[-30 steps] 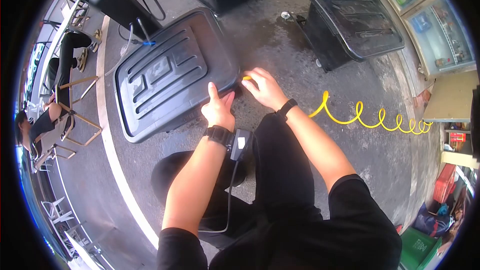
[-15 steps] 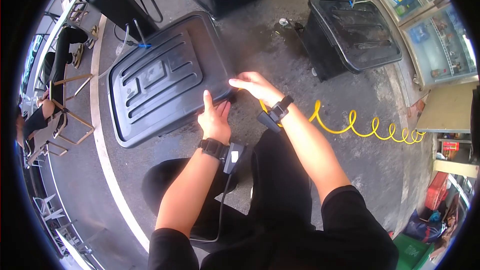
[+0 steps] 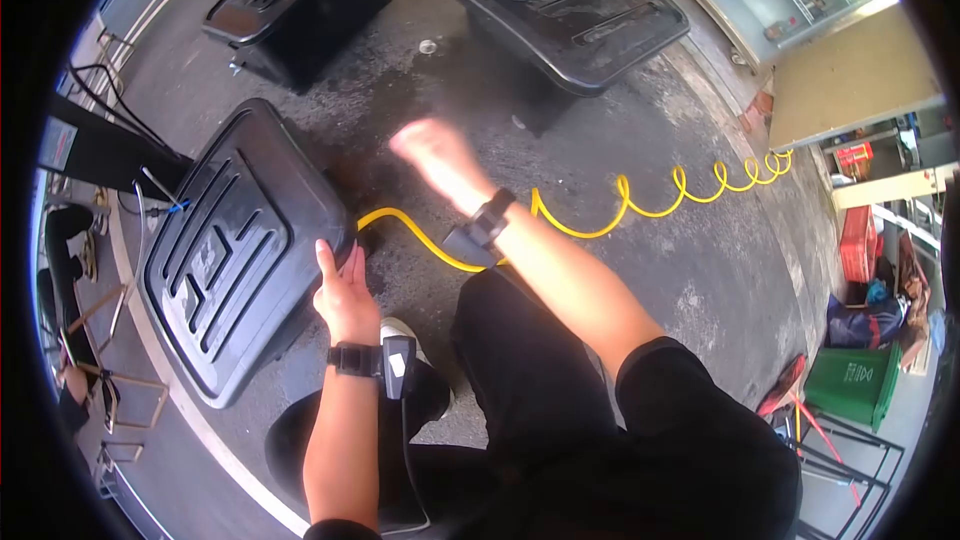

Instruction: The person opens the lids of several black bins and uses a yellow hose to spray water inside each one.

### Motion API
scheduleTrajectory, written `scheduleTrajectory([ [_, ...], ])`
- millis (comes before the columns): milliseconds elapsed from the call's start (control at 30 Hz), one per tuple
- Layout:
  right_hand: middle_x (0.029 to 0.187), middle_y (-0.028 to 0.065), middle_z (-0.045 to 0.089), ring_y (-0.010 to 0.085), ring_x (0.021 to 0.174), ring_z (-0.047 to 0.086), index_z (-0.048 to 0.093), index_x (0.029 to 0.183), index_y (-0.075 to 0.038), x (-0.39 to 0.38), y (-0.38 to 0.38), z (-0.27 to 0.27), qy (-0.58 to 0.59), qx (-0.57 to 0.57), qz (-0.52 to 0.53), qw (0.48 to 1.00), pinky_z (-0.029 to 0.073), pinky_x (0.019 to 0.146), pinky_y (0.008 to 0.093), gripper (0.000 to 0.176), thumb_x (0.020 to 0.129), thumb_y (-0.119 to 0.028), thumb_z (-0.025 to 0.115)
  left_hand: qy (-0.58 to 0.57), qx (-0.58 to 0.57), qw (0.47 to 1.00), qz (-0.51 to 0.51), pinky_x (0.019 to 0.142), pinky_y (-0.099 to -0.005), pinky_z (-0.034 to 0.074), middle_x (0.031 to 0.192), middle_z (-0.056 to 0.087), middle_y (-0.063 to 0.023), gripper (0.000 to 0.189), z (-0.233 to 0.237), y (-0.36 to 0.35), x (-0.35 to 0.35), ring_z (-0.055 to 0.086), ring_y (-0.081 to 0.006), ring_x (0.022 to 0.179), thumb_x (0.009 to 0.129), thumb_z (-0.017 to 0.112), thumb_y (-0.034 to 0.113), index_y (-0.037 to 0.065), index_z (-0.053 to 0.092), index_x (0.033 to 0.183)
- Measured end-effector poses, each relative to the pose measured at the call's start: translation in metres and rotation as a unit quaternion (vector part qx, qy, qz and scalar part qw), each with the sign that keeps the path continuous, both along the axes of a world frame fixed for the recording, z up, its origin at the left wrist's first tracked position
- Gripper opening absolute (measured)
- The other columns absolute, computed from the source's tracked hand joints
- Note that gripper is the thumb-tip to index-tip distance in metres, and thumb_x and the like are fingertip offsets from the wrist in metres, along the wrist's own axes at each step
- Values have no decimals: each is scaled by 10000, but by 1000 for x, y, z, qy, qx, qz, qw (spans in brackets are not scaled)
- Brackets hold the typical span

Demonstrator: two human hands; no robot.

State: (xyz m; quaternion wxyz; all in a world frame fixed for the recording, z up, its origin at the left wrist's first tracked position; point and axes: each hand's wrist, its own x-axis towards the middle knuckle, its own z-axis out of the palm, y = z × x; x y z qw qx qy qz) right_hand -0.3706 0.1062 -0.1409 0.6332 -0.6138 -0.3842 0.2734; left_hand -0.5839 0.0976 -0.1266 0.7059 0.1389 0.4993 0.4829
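The left hand [image 3: 345, 292] stayed just left of centre frame, fingers extended flat against the near rim of the black lidded bin [image 3: 235, 250], not curled around it. The right hand [image 3: 432, 152] had left the bin's corner and was raised at upper centre, motion-blurred; its finger state could not be determined. The yellow coiled hose [image 3: 600, 215] ran from that corner toward the upper right, its end apparently no longer handled.

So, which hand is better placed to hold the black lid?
Left, probably: the left hand lies against the lid at its near edge, while the right hand is in the air, blurred, apart from lid and hose.
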Motion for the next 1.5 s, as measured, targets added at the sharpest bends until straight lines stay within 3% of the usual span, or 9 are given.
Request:
scheduleTrajectory([
  [100,827,86,663,153,770,602,637,905,29,107,-13,-36,62,27,-383,921,484,702,318,169,791,-93,667,-1,3,1000,-2,1043,-378,485,1169,652,-193,436,-1,1,-1,636,-284,1108,961,644,297,-92,592,1152],
  [200,924,100,626,203,775,597,622,1047,-1,174,-47,3,319,-32,-469,823,483,743,390,330,835,-251,663,0,3,1000,-6,1046,-378,485,1172,651,-194,431,-2,2,0,632,-287,1116,964,641,291,-93,591,1154],
  [300,1032,116,614,287,881,589,539,1209,-52,223,-62,15,399,-14,-355,845,500,866,469,386,880,-235,623,-1,1,1000,-4,1040,-375,492,1184,647,-191,426,4,1,0,629,-293,1126,957,653,276,-94,588,1158],
  [500,1138,221,501,368,1031,526,457,1261,-13,213,-69,78,436,-37,-334,835,438,996,535,458,874,-212,599,-7,-10,1000,5,1035,-382,494,1188,648,-183,416,0,2,1,630,-293,1128,954,658,271,-85,593,1160],
  [567,1230,246,474,370,1145,497,353,1291,59,227,-67,92,488,-30,-343,802,420,1025,536,572,866,-223,610,-3,2,1000,1,1037,-375,490,1179,655,-180,414,0,2,1,634,-288,1123,955,656,279,-75,598,1161],
  [733,1284,263,448,375,1209,462,305,1333,159,241,-72,155,521,-1,-186,833,419,1071,463,621,937,-228,586,-8,11,1000,12,1042,-390,492,1193,639,-208,462,-2,3,1,643,-300,1116,939,678,285,-106,580,1166],
  [900,1360,384,372,447,1292,415,251,1296,270,246,-68,206,435,-28,-81,896,374,1126,483,653,984,-238,519,-4,2,1000,27,997,-368,522,1129,652,-206,467,0,1,2,678,-286,1029,933,689,261,-149,579,1125],
  [1067,1453,406,235,459,1382,306,74,1367,272,252,-55,235,428,-27,-29,903,312,1178,484,745,1004,-242,474,-1,1,1000,23,990,-356,525,1121,655,-214,454,-3,2,1,676,-286,1039,938,683,249,-160,583,1110],
  [1500,1499,411,125,463,1419,232,-21,1411,234,268,-46,254,438,-44,57,896,295,1183,494,769,1030,-262,427,19,-11,999,27,1002,-366,521,1129,646,-211,469,2,2,3,670,-293,1055,935,688,248,-169,570,1116],
])
